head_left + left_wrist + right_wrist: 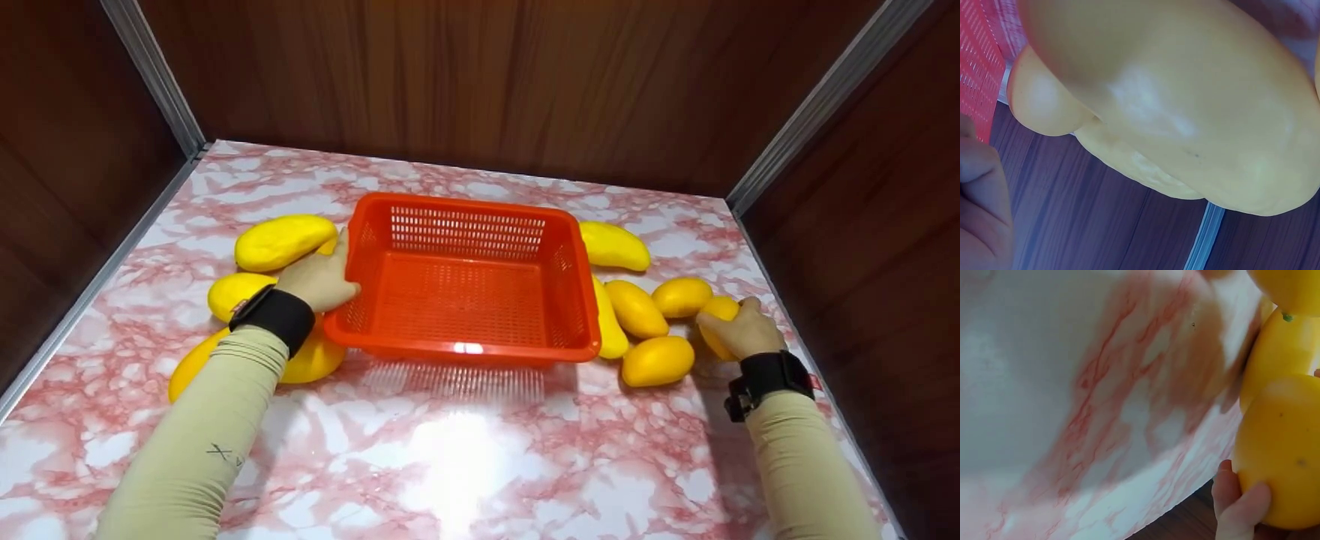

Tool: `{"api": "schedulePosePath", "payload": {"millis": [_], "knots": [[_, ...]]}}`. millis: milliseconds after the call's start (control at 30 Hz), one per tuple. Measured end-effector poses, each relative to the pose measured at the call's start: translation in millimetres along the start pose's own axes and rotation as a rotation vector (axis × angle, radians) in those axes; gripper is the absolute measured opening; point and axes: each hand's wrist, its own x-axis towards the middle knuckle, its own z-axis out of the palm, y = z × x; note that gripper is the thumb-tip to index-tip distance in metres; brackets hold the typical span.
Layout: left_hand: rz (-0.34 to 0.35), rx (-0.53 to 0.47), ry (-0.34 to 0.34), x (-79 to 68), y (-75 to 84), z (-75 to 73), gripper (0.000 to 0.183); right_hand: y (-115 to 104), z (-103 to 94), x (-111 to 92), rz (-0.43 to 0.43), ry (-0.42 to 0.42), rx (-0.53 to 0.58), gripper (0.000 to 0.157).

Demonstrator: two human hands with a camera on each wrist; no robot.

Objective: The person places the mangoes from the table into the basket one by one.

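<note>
A red-orange plastic basket (442,346) with slotted walls stands in the middle, nothing inside it. My left hand (319,281) grips its left rim, the thumb on the inner side. Out at the right, my right hand (752,331) holds a yellow mango (718,307) between thumb and fingers. In the right wrist view this mango (1283,444) is close to another mango (1278,354). Large yellow fruits (1185,101), mango-like in shape, fill much of the left wrist view, beside the left hand (982,197).
Left of the basket lie several large yellow fruits (285,241), partly behind the left arm. Smaller mangoes (658,361) and longer yellow fruits (615,246) lie to its right. Brown wood-grain panels (465,90) wall the marbled red-and-white table (337,465) at back and sides.
</note>
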Motion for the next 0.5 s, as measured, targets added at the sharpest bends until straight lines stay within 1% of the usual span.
{"api": "schedulePosePath", "payload": {"millis": [233,500], "knots": [[-0.001,-0.003,0.009,1.3,-2.0,1.9,0.092,-5.8,1.6,1.0,-0.007,0.067,0.002,0.099],[-0.013,-0.013,-0.007,2.8,-1.7,2.4,0.093,-9.0,3.4,2.6,-0.021,0.129,0.031,0.097]]}}
